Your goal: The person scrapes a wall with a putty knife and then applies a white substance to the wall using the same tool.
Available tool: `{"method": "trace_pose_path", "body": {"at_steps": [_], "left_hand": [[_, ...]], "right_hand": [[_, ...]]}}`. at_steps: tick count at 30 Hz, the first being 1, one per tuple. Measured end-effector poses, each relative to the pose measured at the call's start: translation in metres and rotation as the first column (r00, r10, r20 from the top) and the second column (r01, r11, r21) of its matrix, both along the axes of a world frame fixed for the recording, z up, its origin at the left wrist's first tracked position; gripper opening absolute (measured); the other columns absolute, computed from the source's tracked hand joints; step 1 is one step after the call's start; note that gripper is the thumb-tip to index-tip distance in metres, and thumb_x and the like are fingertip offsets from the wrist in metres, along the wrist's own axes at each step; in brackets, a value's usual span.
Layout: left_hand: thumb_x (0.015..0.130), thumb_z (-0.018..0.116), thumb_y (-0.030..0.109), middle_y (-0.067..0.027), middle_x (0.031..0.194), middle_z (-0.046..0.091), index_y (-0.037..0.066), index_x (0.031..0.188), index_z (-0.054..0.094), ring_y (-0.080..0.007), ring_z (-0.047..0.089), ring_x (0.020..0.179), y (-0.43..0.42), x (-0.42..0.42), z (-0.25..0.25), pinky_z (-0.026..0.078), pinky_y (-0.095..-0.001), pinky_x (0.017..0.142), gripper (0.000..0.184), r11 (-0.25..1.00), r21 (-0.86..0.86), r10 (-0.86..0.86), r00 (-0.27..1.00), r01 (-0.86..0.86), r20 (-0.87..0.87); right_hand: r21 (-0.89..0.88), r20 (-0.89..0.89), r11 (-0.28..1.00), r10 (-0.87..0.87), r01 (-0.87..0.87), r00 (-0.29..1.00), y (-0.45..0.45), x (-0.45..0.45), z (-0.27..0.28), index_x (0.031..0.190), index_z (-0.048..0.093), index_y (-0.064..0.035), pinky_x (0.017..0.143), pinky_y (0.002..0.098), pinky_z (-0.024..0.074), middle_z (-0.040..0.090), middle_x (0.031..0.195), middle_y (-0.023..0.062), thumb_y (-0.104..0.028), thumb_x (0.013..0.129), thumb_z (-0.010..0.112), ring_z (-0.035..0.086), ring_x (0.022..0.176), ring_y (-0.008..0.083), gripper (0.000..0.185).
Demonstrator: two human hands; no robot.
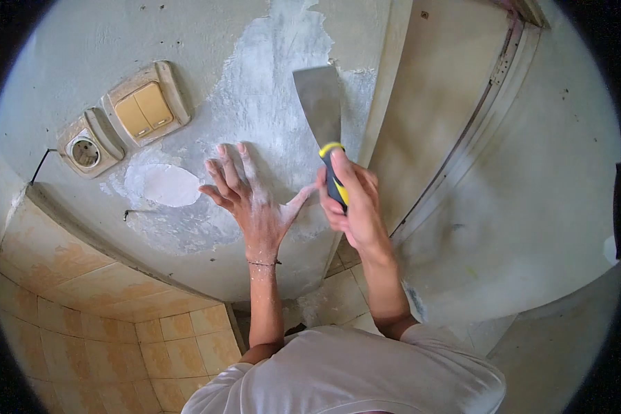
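Note:
My left hand lies against the wall with its fingers spread, dusted with white powder. It holds nothing. In my right hand is a putty knife with a broad metal blade and a black and yellow handle. The blade points up, over the scraped part of the wall; whether it touches the surface I cannot tell. Around my left hand the paint is stripped to a grey-white patch. A smooth white oval patch sits just left of my fingertips.
Left of the bare patch are a double light switch and a power socket. A bent wire and a dark wire stick out from the wall. A door frame stands at right. Tan tiles cover the lower left.

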State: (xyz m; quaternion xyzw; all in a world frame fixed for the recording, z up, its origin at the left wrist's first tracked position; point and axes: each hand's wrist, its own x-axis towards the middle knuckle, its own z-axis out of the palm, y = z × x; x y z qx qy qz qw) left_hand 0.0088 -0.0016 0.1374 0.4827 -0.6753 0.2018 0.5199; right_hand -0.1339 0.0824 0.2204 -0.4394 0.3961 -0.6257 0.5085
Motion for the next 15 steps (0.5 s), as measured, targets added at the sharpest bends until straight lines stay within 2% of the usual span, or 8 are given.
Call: {"method": "trace_pose_path", "body": {"at_steps": [2,4,5,7,10,15], "left_hand": [[0.074,0.071,0.084,-0.0230,0.173,0.012,0.001,0.166,0.023,-0.0436,-0.004,0.161,0.001,0.001,0.002,-0.012,-0.0631,0.125,0.133,1.000,0.005,0.006,1.000,-0.006,0.005],[0.073,0.079,0.075,-0.0258,0.173,0.009,-0.002,0.166,0.017,-0.0430,-0.005,0.162,0.003,0.001,0.002,-0.011,-0.0610,0.126,0.136,1.000,-0.010,-0.002,1.000,0.002,0.028],[0.073,0.079,0.075,-0.0258,0.173,0.009,-0.002,0.166,0.017,-0.0430,-0.005,0.162,0.003,0.000,0.001,-0.011,-0.0610,0.126,0.136,1.000,-0.004,-0.002,1.000,0.002,0.031],[0.073,0.072,0.084,-0.0223,0.174,0.010,0.002,0.167,0.021,-0.0436,-0.004,0.161,0.000,0.000,-0.001,-0.011,-0.0631,0.125,0.135,1.000,0.004,-0.020,1.000,0.020,-0.010],[0.073,0.072,0.084,-0.0226,0.174,0.010,0.002,0.167,0.021,-0.0436,-0.004,0.161,-0.002,0.000,-0.001,-0.012,-0.0631,0.125,0.135,1.000,-0.019,-0.009,1.000,0.009,-0.006],[0.074,0.072,0.084,-0.0233,0.174,0.011,0.002,0.167,0.022,-0.0438,-0.005,0.161,-0.003,0.000,-0.004,-0.012,-0.0628,0.125,0.133,1.000,-0.011,-0.005,1.000,0.005,-0.005]], "right_hand": [[-0.009,-0.007,1.000,0.011,-0.011,1.000,0.000,-0.005,-0.002,0.088,0.062,-0.0053,0.037,0.0216,0.0245,0.043,0.057,-0.0042,-0.054,0.109,0.051,0.032,0.041,0.0029,0.054],[-0.025,-0.040,1.000,-0.004,0.003,0.999,-0.008,-0.008,-0.001,0.088,0.062,-0.0047,0.037,0.0219,0.0242,0.043,0.057,-0.0043,-0.054,0.109,0.051,0.032,0.041,0.0029,0.055],[-0.019,-0.037,1.000,-0.004,0.003,0.999,-0.011,-0.007,0.001,0.088,0.062,-0.0047,0.037,0.0219,0.0242,0.043,0.057,-0.0043,-0.054,0.109,0.051,0.032,0.041,0.0029,0.055],[-0.107,0.006,0.994,0.010,-0.009,1.000,-0.013,-0.003,0.006,0.089,0.062,-0.0042,0.037,0.0219,0.0236,0.043,0.057,-0.0043,-0.054,0.109,0.051,0.032,0.041,0.0029,0.055],[-0.011,0.001,1.000,0.010,-0.010,1.000,0.000,-0.006,-0.004,0.090,0.061,-0.0047,0.037,0.0218,0.0230,0.042,0.057,-0.0047,-0.054,0.109,0.051,0.032,0.041,0.0027,0.053],[-0.049,0.028,0.999,0.008,-0.007,1.000,-0.014,-0.002,-0.009,0.090,0.061,-0.0053,0.037,0.0214,0.0235,0.042,0.057,-0.0046,-0.053,0.109,0.051,0.033,0.041,0.0028,0.052]]}}
